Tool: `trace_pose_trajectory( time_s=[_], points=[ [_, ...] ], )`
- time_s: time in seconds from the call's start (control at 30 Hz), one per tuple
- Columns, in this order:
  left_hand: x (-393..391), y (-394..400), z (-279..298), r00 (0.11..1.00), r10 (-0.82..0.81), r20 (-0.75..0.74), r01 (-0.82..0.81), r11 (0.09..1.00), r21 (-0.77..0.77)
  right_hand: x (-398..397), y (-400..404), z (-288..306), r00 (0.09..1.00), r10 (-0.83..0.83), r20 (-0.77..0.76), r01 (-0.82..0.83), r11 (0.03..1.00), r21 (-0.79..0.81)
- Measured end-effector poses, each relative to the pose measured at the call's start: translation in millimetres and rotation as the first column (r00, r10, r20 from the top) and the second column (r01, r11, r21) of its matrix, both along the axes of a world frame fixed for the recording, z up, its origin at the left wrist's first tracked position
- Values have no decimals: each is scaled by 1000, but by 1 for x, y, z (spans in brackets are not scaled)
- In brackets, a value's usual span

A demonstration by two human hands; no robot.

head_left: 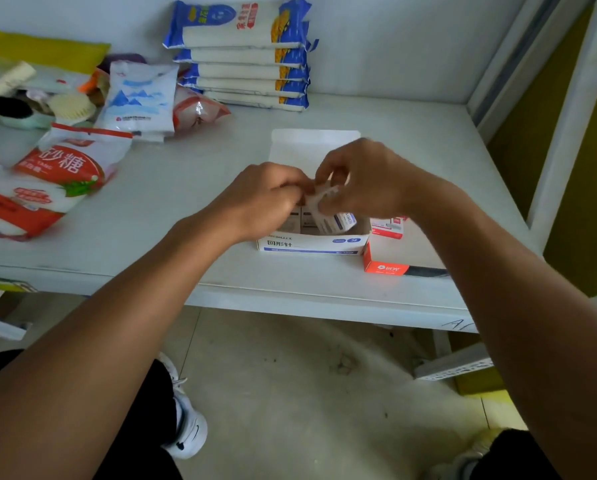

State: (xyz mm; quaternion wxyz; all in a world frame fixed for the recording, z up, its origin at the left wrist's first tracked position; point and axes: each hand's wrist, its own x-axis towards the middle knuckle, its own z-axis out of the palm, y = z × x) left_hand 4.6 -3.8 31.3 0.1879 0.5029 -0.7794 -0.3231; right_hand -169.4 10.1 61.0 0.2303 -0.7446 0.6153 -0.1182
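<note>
Head view: the only view; it looks down over both forearms onto a white surface (220,161).
Left hand (265,199): it is above the left part of the carton. Its fingers (291,188) are curled and pinch the upper end of the small box.
Right hand (366,181): it is above the middle of the carton. Its fingers (328,171) are bent close together and grip the same upper end from the other side.
Small box (335,220): white with blue print and tilted. Its lower end is inside the carton and its upper end is between the two hands.
Carton (310,244): white with a blue stripe, standing near the front edge of the surface. More small boxes stand in it (partly hidden by the left hand).
Lid flap (307,147): open, lying back behind the carton.
Red box (387,266): just beside the carton on its right, touching or almost touching it.
Red-white pack (388,226): behind the red box, partly covered by the right forearm.
Noodle packs (245,57): a blue and white stack at the back wall.
Sugar bag (65,168): lying at the left, well apart from the carton.
Floor (290,375): pale, with a white shoe (189,427) on it.
</note>
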Motion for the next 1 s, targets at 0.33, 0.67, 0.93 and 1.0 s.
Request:
trace_pose_trajectory(
  time_s=[0.33, 0.67, 0.93, 1.0],
  points=[
    [-17, 7, 8, 989, -27, 147, 50, 986, -157, -6, 1, -10, 960, -190, 205, 203, 978, -46],
    [-11, -1, 6, 962, -100, 253, 144, 976, -161, -19, 1, -9, 997, 53, 62, -52, 998, -29],
    [-8, -10, 15, 920, -176, 351, 208, 977, -53, -19, -1, -9, 984, 108, -138, -102, 993, 51],
    [-10, -13, 13, 900, -181, 398, 222, 973, -59, -16, -2, -6, 976, 130, -172, -119, 990, 75]
  ],
)
